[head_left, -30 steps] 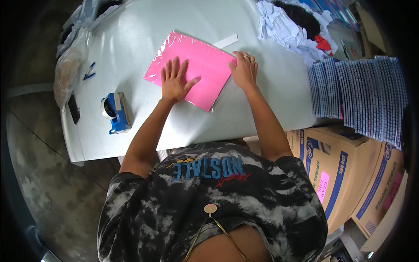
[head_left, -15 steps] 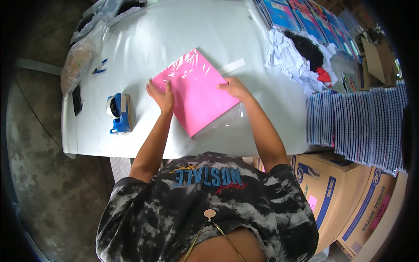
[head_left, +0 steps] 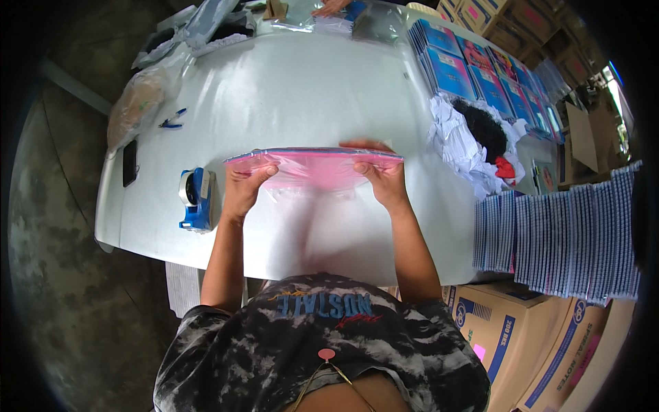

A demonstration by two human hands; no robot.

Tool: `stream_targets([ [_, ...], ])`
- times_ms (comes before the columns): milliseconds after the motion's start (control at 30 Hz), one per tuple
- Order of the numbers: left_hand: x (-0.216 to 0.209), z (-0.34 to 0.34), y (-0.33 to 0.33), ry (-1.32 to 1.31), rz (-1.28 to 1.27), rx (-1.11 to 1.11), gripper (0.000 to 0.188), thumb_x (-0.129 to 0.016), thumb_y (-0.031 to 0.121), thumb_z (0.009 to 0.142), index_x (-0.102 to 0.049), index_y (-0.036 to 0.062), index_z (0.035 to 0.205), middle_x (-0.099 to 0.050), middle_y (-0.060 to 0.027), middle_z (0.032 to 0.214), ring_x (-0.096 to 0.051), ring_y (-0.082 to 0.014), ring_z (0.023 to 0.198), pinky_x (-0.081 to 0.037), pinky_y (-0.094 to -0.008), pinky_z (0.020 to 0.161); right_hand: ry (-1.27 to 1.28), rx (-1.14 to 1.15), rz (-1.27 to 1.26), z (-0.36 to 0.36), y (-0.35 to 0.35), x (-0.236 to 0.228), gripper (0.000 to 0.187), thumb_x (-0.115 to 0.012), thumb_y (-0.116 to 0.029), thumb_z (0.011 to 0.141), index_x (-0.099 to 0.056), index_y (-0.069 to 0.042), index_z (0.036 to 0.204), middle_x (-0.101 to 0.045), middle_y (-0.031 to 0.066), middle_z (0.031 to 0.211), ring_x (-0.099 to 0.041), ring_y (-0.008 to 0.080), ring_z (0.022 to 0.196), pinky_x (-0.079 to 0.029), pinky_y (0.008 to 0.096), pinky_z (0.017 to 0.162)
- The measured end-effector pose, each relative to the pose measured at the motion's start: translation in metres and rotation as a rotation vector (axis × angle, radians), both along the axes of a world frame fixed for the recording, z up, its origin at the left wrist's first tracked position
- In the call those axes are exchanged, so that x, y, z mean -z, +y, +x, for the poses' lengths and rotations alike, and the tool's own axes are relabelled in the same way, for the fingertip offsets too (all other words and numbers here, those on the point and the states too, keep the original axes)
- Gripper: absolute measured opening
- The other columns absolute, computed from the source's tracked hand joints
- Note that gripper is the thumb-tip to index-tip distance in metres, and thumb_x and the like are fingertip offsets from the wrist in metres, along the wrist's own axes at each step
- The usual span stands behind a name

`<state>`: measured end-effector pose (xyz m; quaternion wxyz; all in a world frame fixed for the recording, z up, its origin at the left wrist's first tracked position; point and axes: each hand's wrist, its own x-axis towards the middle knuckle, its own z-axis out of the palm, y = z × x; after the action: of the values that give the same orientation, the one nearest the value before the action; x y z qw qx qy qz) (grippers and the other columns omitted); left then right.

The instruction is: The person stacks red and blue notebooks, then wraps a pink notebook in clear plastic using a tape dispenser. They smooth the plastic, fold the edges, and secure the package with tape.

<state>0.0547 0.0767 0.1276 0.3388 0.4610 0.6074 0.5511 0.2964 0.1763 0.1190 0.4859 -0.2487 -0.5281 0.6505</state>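
A flat pink notebook (head_left: 312,165) in clear plastic wrap is held up on edge above the table, its thin blue-grey edge upward. My left hand (head_left: 243,193) grips its left end, thumb on the pink face. My right hand (head_left: 388,184) holds the right end, thumb on the near side; its fingers behind are partly hidden and blurred. Loose clear plastic (head_left: 302,193) hangs below the pink face. A blue tape dispenser (head_left: 199,200) stands on the table left of my left hand.
On the white table (head_left: 309,89) lie blue-handled cutters (head_left: 171,120), a phone (head_left: 130,163) and a plastic bag (head_left: 137,103) at left. Crumpled paper (head_left: 449,147), notebook stacks (head_left: 449,72) and spiral notebooks (head_left: 563,233) line the right. Cartons (head_left: 491,329) sit below. Another person's hand (head_left: 331,7) is at the far edge.
Both hands have tilted the pink notebook from lying nearly flat to standing on edge and turned it square to me. The view has shifted, showing more of the far table edge.
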Motion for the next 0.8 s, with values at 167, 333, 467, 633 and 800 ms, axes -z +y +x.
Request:
stream_targets([
  [167,0.032,-0.006,0.001,-0.110,0.009,0.018,0.013,-0.069,0.007,0.078,-0.067,0.0043,0.090,-0.066,-0.0009,0.084,-0.060,-0.0103,0.079,-0.047,-0.0264,0.075,-0.097,-0.058,0.060,-0.006,0.000,0.021,0.016,-0.072,-0.008,0.076,-0.068,-0.004,0.091,-0.068,0.0035,0.086,-0.060,0.0096,0.079,-0.050,0.0252,0.072],
  [333,0.109,-0.011,-0.009,-0.187,-0.120,0.157,0.013,-0.067,0.009,0.081,-0.067,0.0046,0.094,-0.066,-0.0002,0.088,-0.058,-0.0093,0.084,-0.046,-0.0260,0.079,-0.125,-0.095,-0.076,-0.008,-0.001,0.098,0.019,-0.074,-0.007,0.074,-0.065,-0.002,0.090,-0.066,0.0013,0.086,-0.058,0.0089,0.079,-0.048,0.0249,0.073],
  [467,0.140,-0.018,-0.009,-0.194,-0.172,0.162,0.014,-0.067,0.015,0.083,-0.068,0.0042,0.092,-0.066,0.0012,0.086,-0.057,-0.0080,0.083,-0.045,-0.0248,0.080,-0.567,-0.120,0.024,0.000,-0.004,0.148,0.020,-0.072,-0.008,0.076,-0.064,0.001,0.092,-0.066,0.0013,0.087,-0.057,0.0093,0.079,-0.047,0.0250,0.072],
  [633,0.087,-0.006,-0.023,-0.249,-0.411,0.140,0.020,-0.067,0.020,0.083,-0.068,0.0005,0.087,-0.064,-0.0012,0.078,-0.055,-0.0081,0.071,-0.046,-0.0246,0.068,-0.533,-0.156,0.004,0.004,-0.011,0.120,0.023,-0.070,-0.014,0.079,-0.064,0.001,0.095,-0.067,0.0058,0.084,-0.056,0.0083,0.071,-0.047,0.0262,0.062],
  [800,0.090,0.007,-0.038,-0.409,-0.592,0.003,0.029,-0.068,0.027,0.082,-0.065,-0.0021,0.086,-0.061,-0.0052,0.076,-0.053,-0.0096,0.063,-0.042,-0.0233,0.049,-0.417,-0.211,-0.493,0.004,-0.006,0.113,0.038,-0.065,-0.019,0.083,-0.054,0.002,0.113,-0.064,0.0095,0.092,-0.061,0.0138,0.072,-0.051,0.0276,0.056],
])
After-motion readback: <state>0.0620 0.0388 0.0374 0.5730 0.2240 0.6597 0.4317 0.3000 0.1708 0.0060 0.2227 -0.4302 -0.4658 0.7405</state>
